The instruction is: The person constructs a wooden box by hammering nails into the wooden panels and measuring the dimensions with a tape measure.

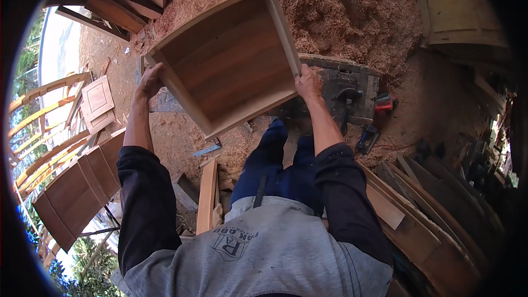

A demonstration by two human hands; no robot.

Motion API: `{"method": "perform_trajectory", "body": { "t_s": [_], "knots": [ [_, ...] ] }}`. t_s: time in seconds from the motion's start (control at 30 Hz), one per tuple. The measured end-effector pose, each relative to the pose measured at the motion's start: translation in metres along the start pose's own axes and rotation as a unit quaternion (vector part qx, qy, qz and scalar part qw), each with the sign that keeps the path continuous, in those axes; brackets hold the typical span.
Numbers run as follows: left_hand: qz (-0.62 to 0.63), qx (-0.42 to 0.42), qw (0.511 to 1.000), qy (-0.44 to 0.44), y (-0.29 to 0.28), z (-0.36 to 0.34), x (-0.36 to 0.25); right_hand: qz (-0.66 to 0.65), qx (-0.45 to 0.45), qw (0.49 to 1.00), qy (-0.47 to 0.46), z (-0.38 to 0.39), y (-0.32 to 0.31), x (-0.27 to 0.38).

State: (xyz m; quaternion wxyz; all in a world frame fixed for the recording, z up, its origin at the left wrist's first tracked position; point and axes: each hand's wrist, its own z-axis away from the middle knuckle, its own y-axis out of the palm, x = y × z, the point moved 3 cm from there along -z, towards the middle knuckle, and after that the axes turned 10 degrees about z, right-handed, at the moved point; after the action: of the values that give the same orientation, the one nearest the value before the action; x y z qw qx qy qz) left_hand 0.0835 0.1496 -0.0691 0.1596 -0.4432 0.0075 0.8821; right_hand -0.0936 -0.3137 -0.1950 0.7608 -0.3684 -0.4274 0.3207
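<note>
1. Nearest: wearer's grey shirt [286, 258], w/ a dark shield-shaped print [234, 245] & lettering on the chest, upside down in this view. It's the only writing I can make out; no labels seen on the wood.
2. Dark blue trousers [258, 170] just beyond; dark sleeves pushed up on both forearms.
3. L hand [150, 81] clamped on the left corner of a wooden box [231, 66], fingers partly hidden by the rim.
4. R hand [308, 82] clamped on the box's right corner, thumb side up; far fingers out of sight.
5. Box is btwn the hands, in front of the body & over the bench, tilted, open face to the camera. Can't tell if its underside touches anything.
6. Progress, my judgement: 4 sides joined, base panel in, so the main build looks done. Wood looks bare; no handle or hardware on the faces shown. Finishing may be left; can't confirm, outer faces mostly hidden.
7. Below/behind box: dark workbench [360, 91] w/ a black metal fitting [347, 95] on top. Red-and-black tool [386, 103] just right of it.
8. Floor: blue-bladed square [208, 150] near the feet; upright-looking plank [207, 198] left of the legs.
9. Farther out: boards [418, 225] stacked R, ribbed brown panel [77, 195] L, big heap of shavings [341, 16] past the bench.
</note>
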Motion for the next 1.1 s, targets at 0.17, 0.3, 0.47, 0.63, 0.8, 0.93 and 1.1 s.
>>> {"method": "perform_trajectory", "body": {
  "t_s": [0.17, 0.3, 0.47, 0.63, 0.8, 0.93, 1.1],
  "knots": [
    [0.047, -0.025, 0.991, -0.122, 0.034, -0.011, 0.004, 0.055, 0.027, 0.997, 0.053, 0.064, -0.033, -0.015],
    [0.041, 0.026, 0.980, -0.192, 0.082, -0.059, 0.070, 0.100, 0.055, 0.987, 0.114, 0.115, -0.027, -0.056],
    [-0.033, 0.063, 0.974, -0.213, 0.147, -0.090, 0.108, 0.072, 0.047, 0.982, 0.166, 0.149, -0.002, -0.104],
    [-0.546, 0.154, 0.810, 0.152, 0.149, -0.114, 0.145, 0.059, 0.063, 0.982, 0.170, 0.147, 0.021, -0.109],
    [-0.554, 0.144, 0.801, 0.176, 0.170, -0.127, 0.138, 0.042, 0.051, 0.981, 0.181, 0.148, 0.034, -0.122],
    [-0.395, -0.059, 0.914, 0.069, 0.139, -0.140, 0.160, 0.035, 0.058, 0.983, 0.169, 0.134, 0.033, -0.104],
    [-0.282, -0.090, 0.952, 0.083, 0.165, -0.124, 0.106, 0.029, 0.043, 0.979, 0.196, 0.130, 0.033, -0.105]
  ]
}}
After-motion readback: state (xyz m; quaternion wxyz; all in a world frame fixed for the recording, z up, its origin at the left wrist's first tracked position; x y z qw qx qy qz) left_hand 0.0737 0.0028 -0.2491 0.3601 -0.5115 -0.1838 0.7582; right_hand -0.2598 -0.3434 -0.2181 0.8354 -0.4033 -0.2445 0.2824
